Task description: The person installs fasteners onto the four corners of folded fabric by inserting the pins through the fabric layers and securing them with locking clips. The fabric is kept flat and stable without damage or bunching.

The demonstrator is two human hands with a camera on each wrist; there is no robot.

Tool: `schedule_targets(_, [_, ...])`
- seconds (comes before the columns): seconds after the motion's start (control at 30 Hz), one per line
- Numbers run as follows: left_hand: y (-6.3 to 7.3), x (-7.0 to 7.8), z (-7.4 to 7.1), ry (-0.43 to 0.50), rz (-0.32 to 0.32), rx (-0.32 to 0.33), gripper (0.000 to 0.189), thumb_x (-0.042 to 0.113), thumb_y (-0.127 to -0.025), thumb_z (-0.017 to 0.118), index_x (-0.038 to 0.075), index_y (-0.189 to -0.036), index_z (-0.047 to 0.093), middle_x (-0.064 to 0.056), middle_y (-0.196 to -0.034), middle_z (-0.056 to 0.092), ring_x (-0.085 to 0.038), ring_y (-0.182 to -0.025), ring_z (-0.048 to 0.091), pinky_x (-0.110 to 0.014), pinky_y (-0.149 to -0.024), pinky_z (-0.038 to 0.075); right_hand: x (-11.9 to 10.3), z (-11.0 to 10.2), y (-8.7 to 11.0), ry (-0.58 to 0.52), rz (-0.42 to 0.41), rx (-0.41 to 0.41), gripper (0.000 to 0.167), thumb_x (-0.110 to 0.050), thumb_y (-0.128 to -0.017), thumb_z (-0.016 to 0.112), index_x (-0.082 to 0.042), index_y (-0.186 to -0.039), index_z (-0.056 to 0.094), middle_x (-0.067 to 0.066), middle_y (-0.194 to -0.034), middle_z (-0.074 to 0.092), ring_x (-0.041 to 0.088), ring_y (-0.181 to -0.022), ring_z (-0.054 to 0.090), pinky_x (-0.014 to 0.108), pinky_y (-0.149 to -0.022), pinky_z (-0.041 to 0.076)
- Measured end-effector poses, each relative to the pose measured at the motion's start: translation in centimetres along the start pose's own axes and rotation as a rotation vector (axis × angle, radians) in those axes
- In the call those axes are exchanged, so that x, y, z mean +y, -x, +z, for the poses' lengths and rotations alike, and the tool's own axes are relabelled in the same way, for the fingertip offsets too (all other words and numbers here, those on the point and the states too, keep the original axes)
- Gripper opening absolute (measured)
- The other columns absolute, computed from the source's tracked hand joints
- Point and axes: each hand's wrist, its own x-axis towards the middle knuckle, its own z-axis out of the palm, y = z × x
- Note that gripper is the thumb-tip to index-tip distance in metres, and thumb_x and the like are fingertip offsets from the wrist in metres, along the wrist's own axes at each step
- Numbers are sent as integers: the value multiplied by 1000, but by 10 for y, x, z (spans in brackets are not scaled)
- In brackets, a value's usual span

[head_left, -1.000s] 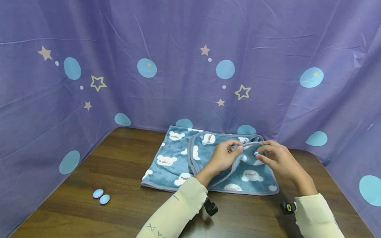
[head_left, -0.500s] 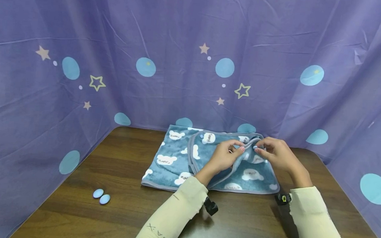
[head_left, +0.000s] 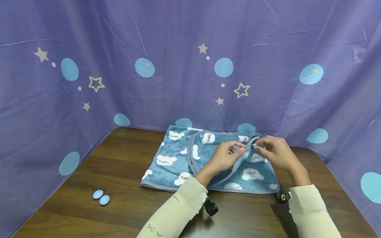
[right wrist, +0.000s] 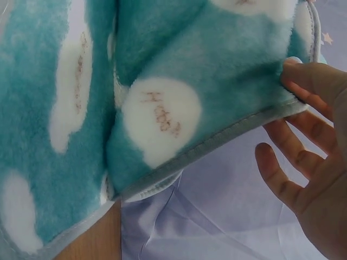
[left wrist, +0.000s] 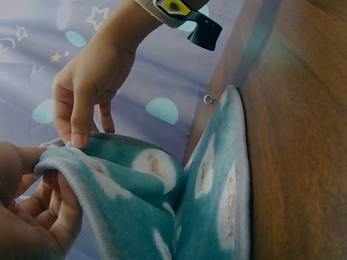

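A teal fleece blanket (head_left: pixel 168 174) with white bear-head prints and grey binding lies folded on the table. My left hand (head_left: pixel 223 156) pinches its lifted edge between thumb and fingers, the raised layer (left wrist: pixel 116 173) standing up in the left wrist view. Close on the right, my right hand (head_left: pixel 279 153) pinches a small light-blue oval button-like piece (head_left: pixel 254 145) at the blanket's bound edge. In the right wrist view my right thumb (right wrist: pixel 312 78) lies on the fleece with fingers behind the edge. The fingers partly hide the piece. A similar blue dot (head_left: pixel 201 136) sits on the blanket's upper left.
Two light-blue oval pieces, one left (head_left: pixel 98 194) and one right (head_left: pixel 104 200), lie together on the wooden table (head_left: pixel 127 215). Behind and beside the table hangs a purple curtain (head_left: pixel 180 38) with stars and dots. A small round pale object (left wrist: pixel 209 99) shows beyond the blanket in the left wrist view.
My right hand has moved slightly left and away from me, bringing the blue piece closer to my left fingers. The lifted blanket edges are drawn closer together. My left hand has stayed in place.
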Motion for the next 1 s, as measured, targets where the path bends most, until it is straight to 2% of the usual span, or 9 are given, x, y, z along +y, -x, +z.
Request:
schedule_targets(0.4, [1,-1,2,-24,-13,-20,21,23,-102,66,11,-119,74,0,-61,56,-12,-39,47,-28,-41,47,-2,7,-3,38,4,110,8,-5,-86,81,-11,-88,76,-4,-77,64,12,-65,51,26,-57,41])
schedule_targets(0.77, [0,-2,1,-13,5,-35,21,23,-103,65,12,-119,74,-1,-61,56,-13,-39,46,-29,-41,48,0,4,-2,18,-40,113,14,-3,-83,84,-13,-88,75,-6,-79,63,8,-64,47,22,-57,39])
schedule_targets(1.0, [0,-3,0,-21,19,-32,23,23,-103,65,11,-121,73,-1,-59,54,-14,-38,47,-29,-40,47,-2,4,-2,6,-36,151,22,-1,-80,86,-9,-87,67,-4,-69,55,10,-59,47,22,-53,37])
